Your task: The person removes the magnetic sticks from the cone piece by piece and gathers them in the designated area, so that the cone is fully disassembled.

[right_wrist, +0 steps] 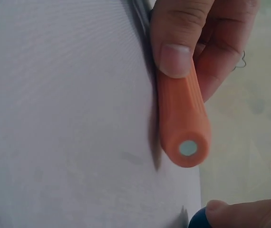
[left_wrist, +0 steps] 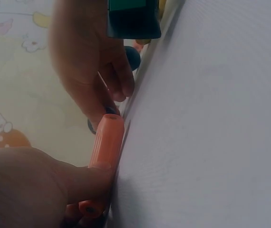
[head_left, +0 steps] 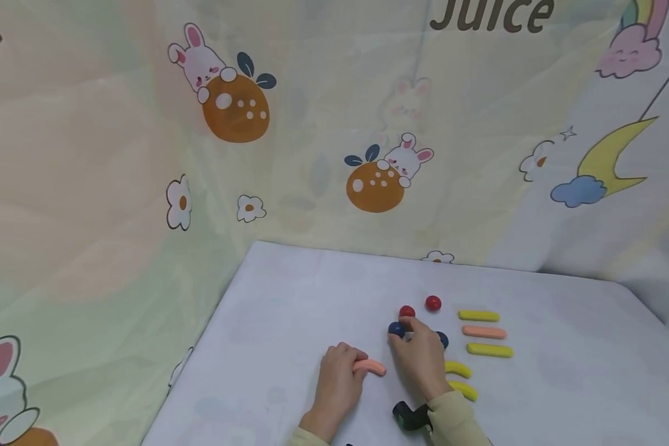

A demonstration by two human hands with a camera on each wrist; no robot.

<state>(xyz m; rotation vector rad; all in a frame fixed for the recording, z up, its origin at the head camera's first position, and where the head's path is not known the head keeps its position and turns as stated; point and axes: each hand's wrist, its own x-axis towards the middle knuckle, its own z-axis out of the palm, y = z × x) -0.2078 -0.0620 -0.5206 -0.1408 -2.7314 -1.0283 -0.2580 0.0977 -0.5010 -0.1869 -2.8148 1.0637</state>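
Observation:
Low over the white table, my left hand (head_left: 339, 379) pinches a short curved orange magnetic stick (head_left: 370, 367). A pale round disc shows in the end of this stick (right_wrist: 185, 128) in the right wrist view. To its right, my right hand (head_left: 424, 358) has thumb and index finger on a dark blue ball (head_left: 397, 329). Just behind that ball sits a red ball (head_left: 407, 311), and a second red ball (head_left: 433, 303) lies farther back. Another blue ball (head_left: 443, 339) is partly hidden by the right hand.
Straight yellow sticks (head_left: 479, 316) and a straight orange one (head_left: 484, 332) lie in a row on the right. Two curved yellow sticks (head_left: 463, 390) show beside the right wrist, which wears a black camera (head_left: 411, 416). A printed cloth (head_left: 312, 124) hangs behind the table (head_left: 290, 291).

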